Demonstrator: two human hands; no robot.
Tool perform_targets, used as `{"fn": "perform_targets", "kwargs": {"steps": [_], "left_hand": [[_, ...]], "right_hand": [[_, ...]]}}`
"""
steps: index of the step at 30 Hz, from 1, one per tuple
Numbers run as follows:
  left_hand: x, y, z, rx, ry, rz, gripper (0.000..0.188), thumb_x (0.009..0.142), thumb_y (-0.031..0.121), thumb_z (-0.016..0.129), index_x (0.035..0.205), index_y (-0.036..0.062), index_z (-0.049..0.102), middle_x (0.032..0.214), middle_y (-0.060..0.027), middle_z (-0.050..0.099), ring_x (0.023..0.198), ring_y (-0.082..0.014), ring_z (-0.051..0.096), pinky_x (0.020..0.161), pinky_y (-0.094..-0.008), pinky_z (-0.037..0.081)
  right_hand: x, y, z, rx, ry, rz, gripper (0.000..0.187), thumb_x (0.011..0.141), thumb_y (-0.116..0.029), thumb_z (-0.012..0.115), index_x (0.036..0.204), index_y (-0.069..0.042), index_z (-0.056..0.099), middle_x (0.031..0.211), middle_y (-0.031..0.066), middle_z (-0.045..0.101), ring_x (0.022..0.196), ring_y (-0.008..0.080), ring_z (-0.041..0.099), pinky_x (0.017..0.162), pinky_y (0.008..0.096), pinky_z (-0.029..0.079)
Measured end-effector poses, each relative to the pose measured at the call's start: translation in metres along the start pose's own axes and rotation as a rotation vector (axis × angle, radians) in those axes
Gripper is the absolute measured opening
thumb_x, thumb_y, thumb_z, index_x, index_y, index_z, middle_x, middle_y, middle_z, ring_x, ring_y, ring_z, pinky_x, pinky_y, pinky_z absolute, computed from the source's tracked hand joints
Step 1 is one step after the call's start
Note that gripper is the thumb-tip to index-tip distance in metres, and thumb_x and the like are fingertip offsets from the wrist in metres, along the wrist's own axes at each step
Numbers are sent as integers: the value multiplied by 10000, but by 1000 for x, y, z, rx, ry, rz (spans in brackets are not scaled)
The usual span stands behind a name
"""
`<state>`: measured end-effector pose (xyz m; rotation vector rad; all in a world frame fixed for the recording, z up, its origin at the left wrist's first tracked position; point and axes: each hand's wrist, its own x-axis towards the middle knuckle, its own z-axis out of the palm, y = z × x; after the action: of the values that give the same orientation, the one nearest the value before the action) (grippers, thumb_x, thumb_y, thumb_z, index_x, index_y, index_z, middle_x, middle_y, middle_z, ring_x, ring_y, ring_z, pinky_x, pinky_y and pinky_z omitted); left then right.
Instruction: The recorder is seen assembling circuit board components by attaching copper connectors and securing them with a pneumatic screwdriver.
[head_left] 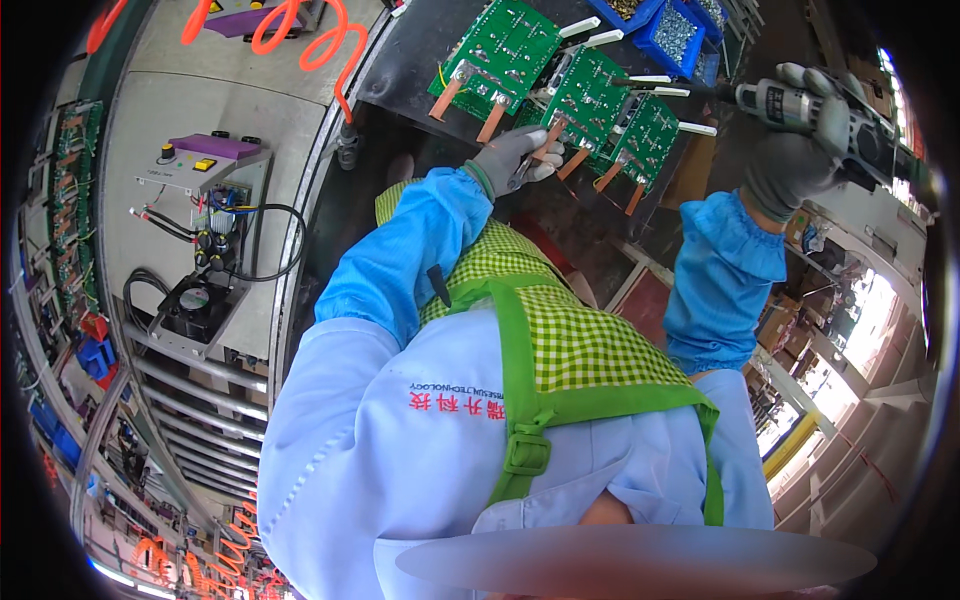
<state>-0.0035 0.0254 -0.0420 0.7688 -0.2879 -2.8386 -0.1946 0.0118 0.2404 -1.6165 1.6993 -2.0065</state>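
My left hand (513,162), in a grey and white glove, is closed with thumb and fingers around a copper strip (553,138) at the near edge of the middle green circuit board (583,98). Another circuit board (505,50) lies to the left and a third board (648,135) to the right, each with copper strips sticking out toward me. White strips jut from their far and right sides. Off to the right, my gloved right hand (815,125) grips a power screwdriver (790,103) with a dark and silver body, its nose pointing left toward the boards.
Blue bins (672,40) of small metal parts stand beyond the boards on the black work surface (400,75). An orange coiled hose (340,60) hangs at the upper left. On the left bench sits an open device (205,200) with a fan and cables, beside metal rollers (200,415).
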Motion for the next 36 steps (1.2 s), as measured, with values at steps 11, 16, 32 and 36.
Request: {"fn": "perform_targets", "kwargs": {"steps": [11, 16, 32, 36], "left_hand": [[10, -5, 11, -114, -55, -18, 250, 894, 216, 519, 1026, 4, 519, 837, -59, 546, 671, -137, 550, 579, -249, 485], [13, -5, 10, 112, -89, 42, 257, 876, 224, 537, 1028, 18, 521, 816, -54, 541, 637, -103, 504, 568, -222, 426], [6, -4, 32, 235, 240, 101, 414, 903, 231, 501, 1208, -43, 445, 1101, -168, 556, 937, -231, 602, 766, -316, 529], [0, -7, 26, 268, 228, 96, 410, 920, 215, 460, 1241, -35, 417, 1122, -169, 547, 976, -253, 586, 805, -324, 515]], "right_hand": [[20, 42, -40, -670, -613, 204, 352, 776, -236, 677, 1064, -63, 572, 851, 55, 644, 755, 111, 599, 672, 269, 469], [26, 118, -75, -1141, -887, 209, 558, 766, -284, 634, 1249, -119, 408, 1079, 141, 578, 1003, 323, 552, 855, 388, 445], [-27, 320, -61, -832, -1523, 482, 600, 757, -221, 639, 1273, -49, 386, 1167, 219, 524, 1037, 357, 536, 883, 415, 426], [-9, 297, -65, -642, -1236, 366, 515, 791, -282, 619, 1230, -57, 471, 1115, 190, 574, 933, 318, 601, 804, 368, 477]]}}
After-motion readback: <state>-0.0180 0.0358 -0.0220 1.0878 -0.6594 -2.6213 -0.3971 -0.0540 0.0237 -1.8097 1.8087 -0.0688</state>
